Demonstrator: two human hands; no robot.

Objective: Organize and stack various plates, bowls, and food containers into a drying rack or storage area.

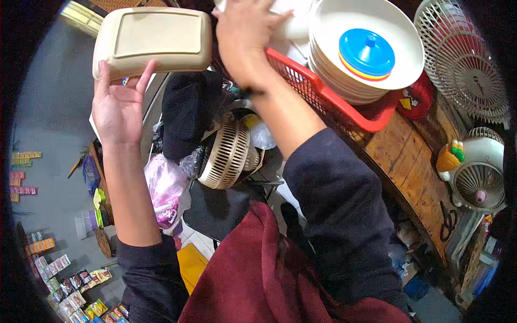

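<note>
My left hand supports a beige rectangular plastic container from below. The container has rounded corners, and its flat face with a recessed panel is turned to me. My right hand reaches to the top of the view, blurred, with fingers spread over white ware. Its upper fingers run out of the picture, so a grip cannot be made out. Close to its wrist is a red plastic basket. A stack of white bowls rises from the basket, with a blue lid above yellow and red ones inside the top bowl.
A beige slatted fan guard lies below my arms, beside a pink-white plastic bag. On the right, a wooden bench bears scissors and a small fan. A larger fan grille stands behind. Sachets hang at lower left.
</note>
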